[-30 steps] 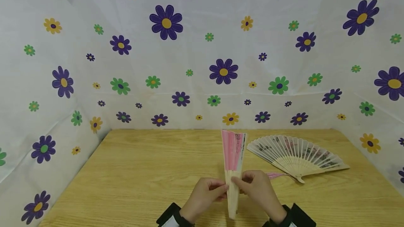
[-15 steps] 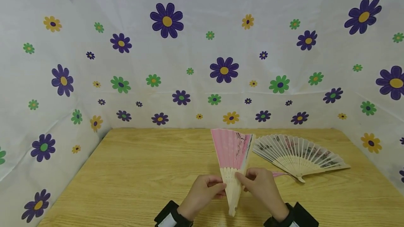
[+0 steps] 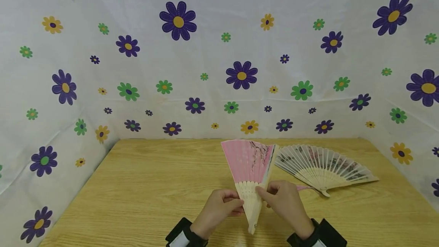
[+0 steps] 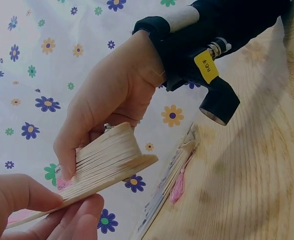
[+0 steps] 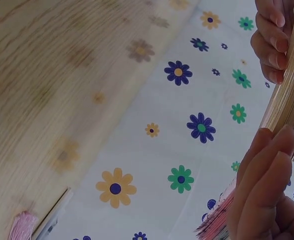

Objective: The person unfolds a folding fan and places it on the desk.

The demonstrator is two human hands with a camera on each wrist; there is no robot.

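A pink folding fan [image 3: 247, 163] with a dark branch print and pale ribs stands partly spread between my hands in the head view. My left hand [image 3: 223, 207] pinches its left outer rib between thumb and fingers. On the opposite side my right hand [image 3: 284, 203] grips the stacked ribs, thumb in front. Seen from the left wrist, the ribs [image 4: 104, 160] form a thick layered stack, with the right hand [image 4: 107, 95] behind it. In the right wrist view the right hand's fingers [image 5: 267, 185] wrap the fan near its pink cloth.
A second folding fan [image 3: 326, 167], white with a dark and red print, lies spread on the wooden table [image 3: 154, 186] at the right. Its pink tassel [image 3: 303, 188] lies beside its pivot. Flower-print cloth [image 3: 205, 56] walls the table at the back and both sides.
The pink fan has gone from nearly folded to partly spread, its left edge swinging left and showing more of the branch print. My left hand has shifted slightly left; both hands keep their hold.
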